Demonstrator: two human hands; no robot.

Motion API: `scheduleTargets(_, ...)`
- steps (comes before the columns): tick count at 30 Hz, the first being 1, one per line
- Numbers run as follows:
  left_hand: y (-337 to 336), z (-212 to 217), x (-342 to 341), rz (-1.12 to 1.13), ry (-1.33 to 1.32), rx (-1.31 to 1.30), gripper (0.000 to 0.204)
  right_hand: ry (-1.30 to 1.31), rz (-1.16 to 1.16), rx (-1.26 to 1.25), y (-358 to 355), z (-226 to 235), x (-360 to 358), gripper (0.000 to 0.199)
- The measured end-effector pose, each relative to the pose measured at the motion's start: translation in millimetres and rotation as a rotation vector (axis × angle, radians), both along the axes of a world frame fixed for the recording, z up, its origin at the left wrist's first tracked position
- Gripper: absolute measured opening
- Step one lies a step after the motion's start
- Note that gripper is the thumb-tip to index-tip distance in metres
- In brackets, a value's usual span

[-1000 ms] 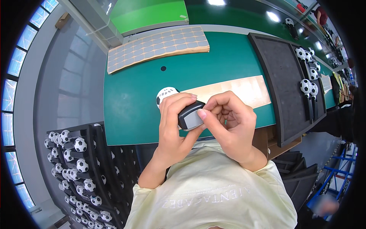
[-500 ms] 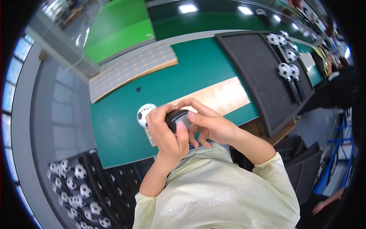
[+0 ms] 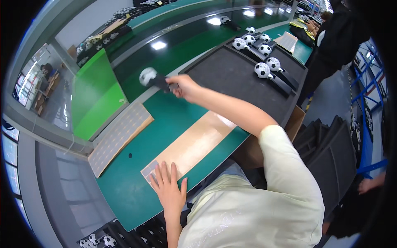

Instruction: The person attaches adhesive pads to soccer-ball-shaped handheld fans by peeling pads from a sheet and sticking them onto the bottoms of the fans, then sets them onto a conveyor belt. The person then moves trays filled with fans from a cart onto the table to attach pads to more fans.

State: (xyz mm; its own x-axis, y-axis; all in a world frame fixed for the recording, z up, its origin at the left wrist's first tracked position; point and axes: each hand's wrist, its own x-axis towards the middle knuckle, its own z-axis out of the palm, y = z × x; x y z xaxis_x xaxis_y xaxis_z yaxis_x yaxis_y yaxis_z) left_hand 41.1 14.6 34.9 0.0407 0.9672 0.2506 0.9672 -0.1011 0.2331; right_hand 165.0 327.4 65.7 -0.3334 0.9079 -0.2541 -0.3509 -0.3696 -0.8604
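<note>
My right hand (image 3: 185, 87) reaches out over the far side of the green table (image 3: 120, 198), its fingers closed around the black handle of a soccer-ball-headed piece (image 3: 147, 77). The white-and-black ball end points left, beside the green conveyor, and is slightly blurred. Nearer to me, my left hand (image 3: 170, 192) lies flat with fingers spread. Its fingertips rest on the near left end of a long beige sheet (image 3: 194, 142), where a few grey labels show. Nothing is held in that hand.
A black tray (image 3: 215, 74) at right carries several similar ball-headed pieces (image 3: 262, 70). A stack of label sheets (image 3: 120, 138) lies at left below a bright green panel (image 3: 99, 95). The conveyor (image 3: 136, 53) runs behind. A person in black (image 3: 331, 53) stands at right.
My hands have parted. The right has carried the ball-headed piece away toward the conveyor; the left has let go and come down on the beige sheet. The view has turned right.
</note>
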Motion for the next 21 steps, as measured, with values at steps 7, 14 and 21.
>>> scheduleTargets(7,5.3,2.3,0.5,0.073,0.028,-0.051,0.054,0.006,-0.268,0.074,131.7,-6.1,-32.3,0.024)
scheduleTargets(14,8.6,-5.5,-2.3,0.067,0.045,-0.041,0.056,-1.633,-0.244,0.858,-6.7,37.1,144.1,0.049)
scheduleTargets(21,10.0,-18.1,-8.9,0.101,0.087,-0.019,0.055,-2.064,-0.516,0.447,-98.5,-30.0,316.6,0.049)
